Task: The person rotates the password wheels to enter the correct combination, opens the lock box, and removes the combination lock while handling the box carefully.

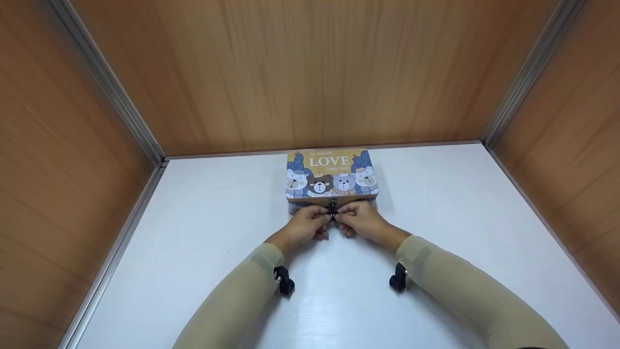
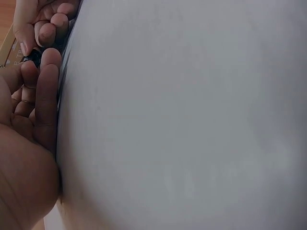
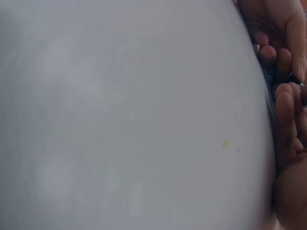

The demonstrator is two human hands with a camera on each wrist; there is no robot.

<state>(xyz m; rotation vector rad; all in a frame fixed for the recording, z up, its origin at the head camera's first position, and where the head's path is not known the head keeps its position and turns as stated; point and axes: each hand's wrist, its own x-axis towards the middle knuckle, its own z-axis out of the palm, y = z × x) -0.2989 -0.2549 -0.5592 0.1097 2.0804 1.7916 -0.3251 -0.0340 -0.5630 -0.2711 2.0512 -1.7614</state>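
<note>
A lidded box (image 1: 332,172) with cartoon bears and the word LOVE on top sits at the back of the table. On its front face hangs a small black padlock (image 1: 332,212) below a metal clasp. From the left, my left hand (image 1: 306,224) pinches the padlock between thumb and fingertips; my right hand (image 1: 361,219) pinches it from the right. In the left wrist view, a bit of the black padlock (image 2: 33,57) shows between the fingertips. Fingers cover most of the padlock and part of the box front.
The white table (image 1: 218,232) spreads around the box and under both forearms. A wooden panel (image 1: 319,72) rises right behind the box, with further panels at left and right. Small black devices (image 1: 286,285) are strapped at the sleeve cuffs.
</note>
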